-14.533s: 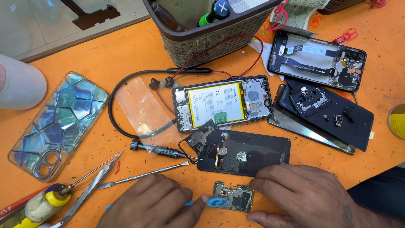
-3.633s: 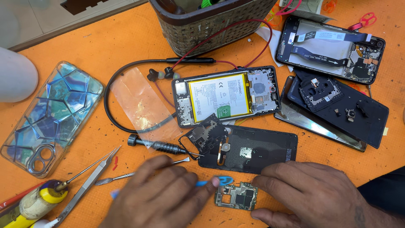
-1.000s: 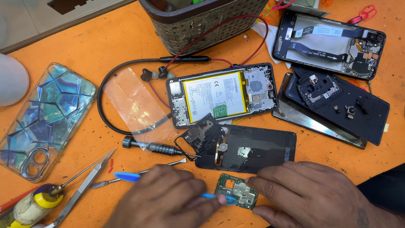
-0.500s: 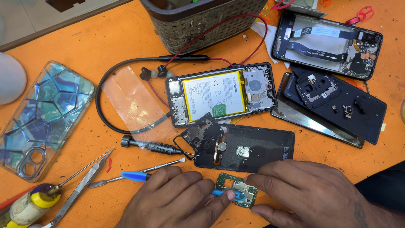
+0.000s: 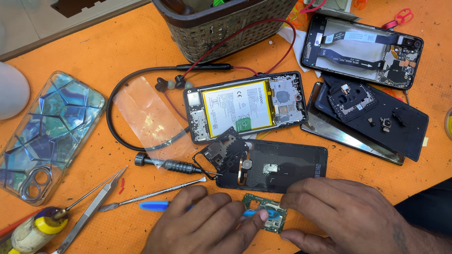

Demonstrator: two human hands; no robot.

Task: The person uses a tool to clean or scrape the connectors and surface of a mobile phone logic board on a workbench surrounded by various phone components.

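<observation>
An orange bench (image 5: 117,51) spreads under you, with a woven basket (image 5: 226,23) at its far edge. A clear patterned phone case (image 5: 44,136) lies at your left, an opened phone with a yellow battery (image 5: 245,106) in the middle, and a black back cover (image 5: 278,164) just in front of it. Your right hand (image 5: 343,211) presses down with curled fingers, pinning the small green circuit board (image 5: 266,217) at the near edge. Your left hand (image 5: 207,226) grips a blue pry tool (image 5: 160,205), its tip touching the board.
</observation>
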